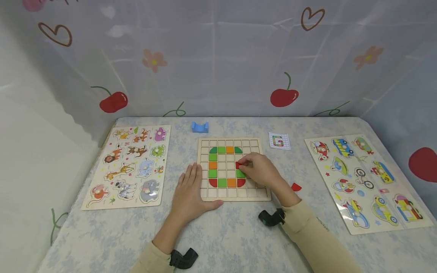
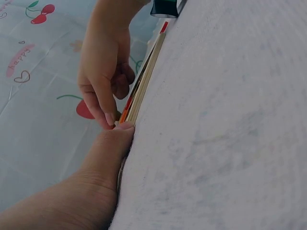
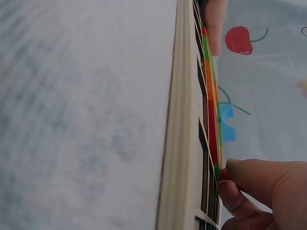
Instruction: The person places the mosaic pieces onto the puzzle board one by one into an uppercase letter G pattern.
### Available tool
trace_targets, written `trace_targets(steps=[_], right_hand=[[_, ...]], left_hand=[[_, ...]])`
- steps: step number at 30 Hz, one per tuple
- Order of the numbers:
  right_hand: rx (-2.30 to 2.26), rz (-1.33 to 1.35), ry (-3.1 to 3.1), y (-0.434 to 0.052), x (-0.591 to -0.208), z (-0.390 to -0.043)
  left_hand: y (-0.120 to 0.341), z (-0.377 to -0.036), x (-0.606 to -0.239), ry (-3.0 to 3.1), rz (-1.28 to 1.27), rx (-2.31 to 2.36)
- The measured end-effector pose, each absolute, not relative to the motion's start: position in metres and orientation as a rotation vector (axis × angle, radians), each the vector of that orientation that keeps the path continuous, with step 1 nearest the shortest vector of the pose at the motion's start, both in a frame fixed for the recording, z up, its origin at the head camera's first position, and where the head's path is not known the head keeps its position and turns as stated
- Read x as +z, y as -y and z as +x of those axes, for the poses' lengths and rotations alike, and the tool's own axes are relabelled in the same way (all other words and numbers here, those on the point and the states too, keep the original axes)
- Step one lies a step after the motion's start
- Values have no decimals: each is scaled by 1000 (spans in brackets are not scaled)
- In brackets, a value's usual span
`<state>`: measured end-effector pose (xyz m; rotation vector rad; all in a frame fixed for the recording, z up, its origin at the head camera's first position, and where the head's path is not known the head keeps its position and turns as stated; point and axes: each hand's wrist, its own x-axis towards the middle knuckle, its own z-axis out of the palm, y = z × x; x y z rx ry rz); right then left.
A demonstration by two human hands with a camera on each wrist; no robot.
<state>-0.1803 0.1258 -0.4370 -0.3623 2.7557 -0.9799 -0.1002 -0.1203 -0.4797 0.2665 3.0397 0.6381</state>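
A square wooden grid board (image 1: pixel 218 194) lies on the table, with green, orange and red tiles set in a ring of its cells. My left hand (image 1: pixel 189 191) rests at the board's lower left, fingers straight along the left edge and thumb at the near edge. Over the ring's right side, my right hand (image 1: pixel 261 169) pinches a small red tile (image 3: pixel 224 174) between thumb and fingertip. Just below that spot sits a green tile (image 1: pixel 240 173). A small pattern card (image 1: pixel 279 141) with a coloured G lies beyond the right hand.
A loose red quarter-round piece (image 1: pixel 296 187) lies right of the board, by the right forearm. An animal puzzle (image 1: pixel 131 167) stands left, a vehicle puzzle (image 1: pixel 367 185) right. Behind the board is a blue notched block (image 1: pixel 200 127). A printed curtain (image 1: pixel 211 57) closes off the back.
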Motion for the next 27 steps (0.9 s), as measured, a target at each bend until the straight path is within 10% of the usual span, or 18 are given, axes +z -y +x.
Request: trace_targets(steps=[27], right_hand=[[-724, -305, -2827, -264, -425, -114]], left_hand=[[119, -100, -481, -3051, 263, 663]])
